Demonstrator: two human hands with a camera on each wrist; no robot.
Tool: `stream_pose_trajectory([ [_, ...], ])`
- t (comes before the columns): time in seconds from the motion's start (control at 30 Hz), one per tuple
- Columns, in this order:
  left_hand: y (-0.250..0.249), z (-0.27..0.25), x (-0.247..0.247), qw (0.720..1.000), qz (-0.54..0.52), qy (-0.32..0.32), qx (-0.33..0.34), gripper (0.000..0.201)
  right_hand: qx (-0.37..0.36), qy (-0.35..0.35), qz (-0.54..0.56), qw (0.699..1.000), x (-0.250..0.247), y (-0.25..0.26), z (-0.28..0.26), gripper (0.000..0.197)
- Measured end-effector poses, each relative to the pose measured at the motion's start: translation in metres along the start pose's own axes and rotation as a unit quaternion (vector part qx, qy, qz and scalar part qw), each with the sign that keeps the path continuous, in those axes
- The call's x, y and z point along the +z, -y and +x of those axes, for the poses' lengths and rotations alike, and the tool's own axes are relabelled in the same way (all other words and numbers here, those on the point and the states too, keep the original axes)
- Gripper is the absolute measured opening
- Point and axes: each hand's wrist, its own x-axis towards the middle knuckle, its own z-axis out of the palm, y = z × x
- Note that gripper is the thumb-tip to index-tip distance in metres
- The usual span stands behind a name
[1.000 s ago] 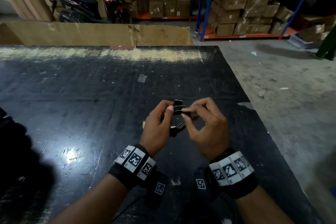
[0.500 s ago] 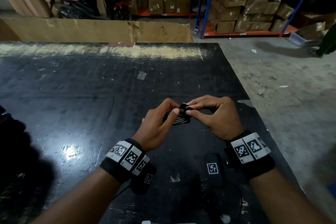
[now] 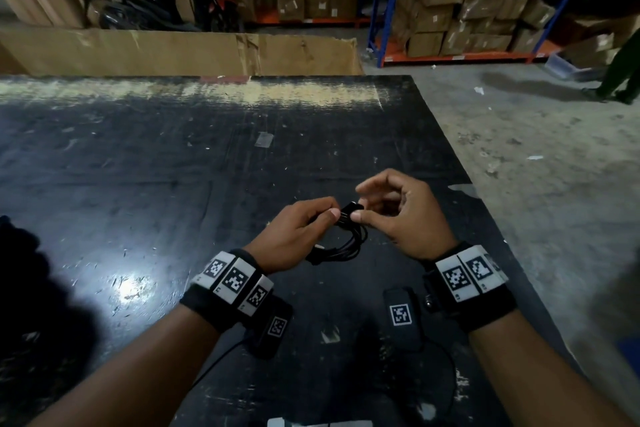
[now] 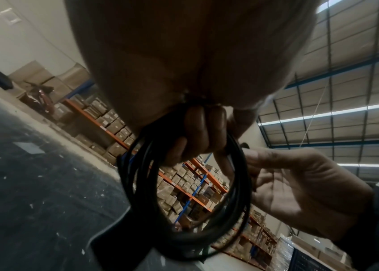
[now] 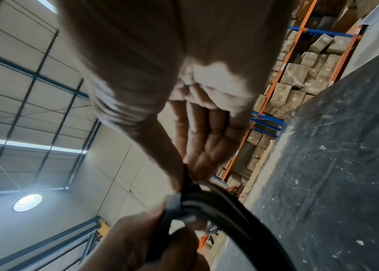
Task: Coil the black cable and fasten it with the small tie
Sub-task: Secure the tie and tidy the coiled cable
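Note:
The black cable [image 3: 346, 246] is wound into a small coil of several loops and hangs just above the black table [image 3: 173, 201]. My left hand [image 3: 330, 215] grips the top of the coil, fingers curled round the strands [image 4: 198, 132]. The small tie [image 3: 350, 209], a black strap, is wrapped over the loops at that spot. My right hand [image 3: 356, 210] pinches the tie's free end [image 5: 186, 176] between thumb and fingers, with the index finger lifted clear. In the left wrist view the coil [image 4: 184, 201] is a round open ring. The wrapped part of the tie [image 5: 174, 203] is partly hidden by my left thumb.
The table's right edge [image 3: 485, 204] drops to a concrete floor. A scrap of tape [image 3: 264, 139] lies farther out on the table. A cardboard sheet [image 3: 180, 52] stands along the far edge, with shelves of boxes [image 3: 467, 10] behind. A person's legs [image 3: 620, 80] show at far right.
Both hands have shifted slightly toward me. The coil has turned from lying flat between my fingertips to hanging below my left hand. My right index finger has lifted off the bundle.

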Motion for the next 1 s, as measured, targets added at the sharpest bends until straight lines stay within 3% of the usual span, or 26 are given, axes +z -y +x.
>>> stream_pose_trajectory([
  [0.13,0.003,0.003,-0.001,0.999,0.019,0.036,-0.013,0.037,0.043,0.085,-0.082,0.992,-0.003,-0.007,0.010,0.014],
  [0.23,0.008,0.003,-0.002,0.997,-0.043,0.041,-0.042,0.025,0.049,0.057,-0.096,0.993,0.000,-0.010,0.013,0.017],
  [0.4,0.033,-0.012,-0.014,0.987,-0.119,0.022,-0.106,0.037,0.132,0.011,0.047,0.990,-0.005,-0.017,0.013,0.012],
  [0.53,0.050,-0.024,-0.013,0.940,-0.292,-0.059,-0.167,0.030,0.236,-0.071,0.148,0.958,0.003,-0.035,0.012,0.013],
  [0.67,0.069,-0.022,-0.007,0.906,-0.336,-0.159,-0.204,0.025,0.296,-0.093,0.173,0.935,0.018,-0.055,0.013,0.010],
  [0.8,0.083,-0.011,-0.005,0.898,-0.304,-0.188,-0.255,0.019,0.331,-0.093,0.108,0.933,0.028,-0.078,0.022,0.004],
  [1.0,0.128,0.009,0.000,0.894,-0.204,-0.211,-0.338,0.011,0.346,-0.076,0.005,0.935,0.046,-0.111,0.038,0.017],
])
